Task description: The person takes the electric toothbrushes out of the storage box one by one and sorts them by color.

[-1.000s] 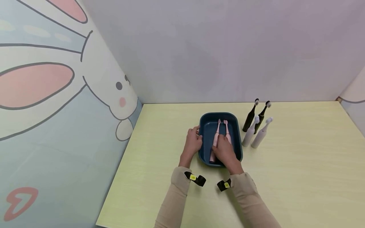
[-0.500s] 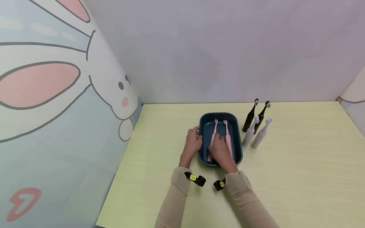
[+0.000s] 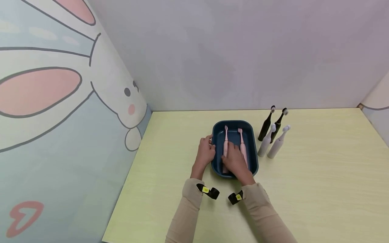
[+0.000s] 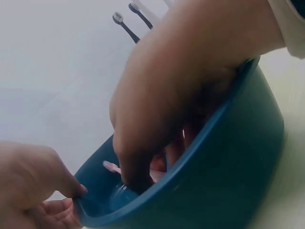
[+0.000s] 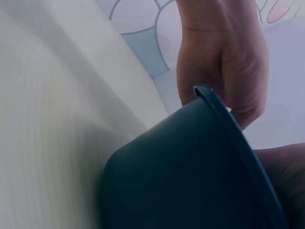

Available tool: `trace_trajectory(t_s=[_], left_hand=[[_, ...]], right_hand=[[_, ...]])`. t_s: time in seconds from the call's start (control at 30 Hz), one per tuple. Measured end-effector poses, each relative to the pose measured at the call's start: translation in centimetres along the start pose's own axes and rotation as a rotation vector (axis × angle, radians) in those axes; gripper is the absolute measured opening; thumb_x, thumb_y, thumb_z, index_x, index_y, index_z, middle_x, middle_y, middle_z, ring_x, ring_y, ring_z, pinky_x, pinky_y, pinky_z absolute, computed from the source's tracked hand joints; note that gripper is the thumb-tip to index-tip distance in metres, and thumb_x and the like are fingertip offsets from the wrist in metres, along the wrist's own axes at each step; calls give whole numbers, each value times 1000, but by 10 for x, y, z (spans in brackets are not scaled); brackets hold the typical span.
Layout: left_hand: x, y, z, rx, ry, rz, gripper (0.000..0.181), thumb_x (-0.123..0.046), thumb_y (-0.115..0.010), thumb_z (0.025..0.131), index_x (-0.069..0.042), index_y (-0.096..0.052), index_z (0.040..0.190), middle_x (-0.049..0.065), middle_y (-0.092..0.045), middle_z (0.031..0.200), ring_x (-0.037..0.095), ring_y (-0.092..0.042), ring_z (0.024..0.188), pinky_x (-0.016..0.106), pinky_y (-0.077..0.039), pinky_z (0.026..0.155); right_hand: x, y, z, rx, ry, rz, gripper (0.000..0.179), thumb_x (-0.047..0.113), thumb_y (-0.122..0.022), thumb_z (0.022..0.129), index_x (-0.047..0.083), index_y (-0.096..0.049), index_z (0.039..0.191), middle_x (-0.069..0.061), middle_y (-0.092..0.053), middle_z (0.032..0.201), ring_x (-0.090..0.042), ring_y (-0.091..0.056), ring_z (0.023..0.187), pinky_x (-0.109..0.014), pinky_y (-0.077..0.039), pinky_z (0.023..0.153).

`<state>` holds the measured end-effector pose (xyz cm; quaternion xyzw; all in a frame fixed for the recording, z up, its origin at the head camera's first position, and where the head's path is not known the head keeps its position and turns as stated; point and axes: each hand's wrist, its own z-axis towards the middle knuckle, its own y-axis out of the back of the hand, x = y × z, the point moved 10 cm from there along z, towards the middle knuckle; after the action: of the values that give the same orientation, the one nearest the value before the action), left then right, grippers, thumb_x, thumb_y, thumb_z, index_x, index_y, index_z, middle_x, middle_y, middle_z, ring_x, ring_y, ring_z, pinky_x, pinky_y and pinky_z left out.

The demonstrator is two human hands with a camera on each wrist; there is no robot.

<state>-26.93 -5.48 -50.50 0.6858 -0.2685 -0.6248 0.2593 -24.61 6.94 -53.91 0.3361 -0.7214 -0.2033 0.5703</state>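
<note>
A dark blue plastic basin (image 3: pixel 234 136) stands on the table, with two pink electric toothbrushes lying inside. My left hand (image 3: pixel 205 152) pinches the basin's left rim, thumb over the inner side and fingers outside, as the left wrist view shows. Reaching down into the basin, my right hand (image 3: pixel 236 158) grips the left pink toothbrush (image 3: pixel 226 135) by its handle, part of which the fingers cover. The right pink toothbrush (image 3: pixel 243 147) lies beside that hand, its lower end partly hidden. In the right wrist view the basin wall (image 5: pixel 190 171) blocks the toothbrushes from sight.
Just right of the basin, two black electric toothbrushes (image 3: pixel 265 128) stand upright behind two pale lavender ones (image 3: pixel 277 146). The pale yellow table (image 3: pixel 328 175) meets a plain wall (image 3: pixel 243 60) at the back. A wall with a rabbit drawing (image 3: pixel 103 84) borders the left side.
My right hand has shifted the held pink toothbrush leftward in the basin, apart from the other one, and it now lies straighter. The left hand has stayed at the rim.
</note>
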Motion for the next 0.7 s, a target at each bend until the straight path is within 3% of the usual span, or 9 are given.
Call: trace_trajectory(t_s=[0.27, 0.6, 0.7], left_hand=[[-1, -1, 0, 13, -1, -13, 44, -6, -52, 95, -6, -47, 139, 13, -50, 109, 19, -54, 85, 32, -49, 78], [0, 0, 2, 17, 8, -12, 45, -6, -52, 95, -7, -47, 140, 12, -50, 110, 18, -54, 86, 33, -49, 79], [0, 1, 3, 18, 15, -6, 45, -6, -52, 95, -7, -47, 140, 12, -50, 110, 18, -53, 86, 32, -49, 78]], right_hand=[[7, 15, -10, -66, 99, 74, 69, 17, -64, 89, 4, -27, 147, -22, -44, 138, -33, -48, 119, -52, -40, 99], [17, 33, -17, -143, 198, 181, 67, 16, -64, 90, 6, -30, 147, -16, -52, 127, -26, -53, 92, -38, -48, 76], [20, 39, -21, -173, 232, 214, 67, 15, -65, 89, 8, -31, 147, -14, -52, 127, -25, -55, 91, -39, -51, 75]])
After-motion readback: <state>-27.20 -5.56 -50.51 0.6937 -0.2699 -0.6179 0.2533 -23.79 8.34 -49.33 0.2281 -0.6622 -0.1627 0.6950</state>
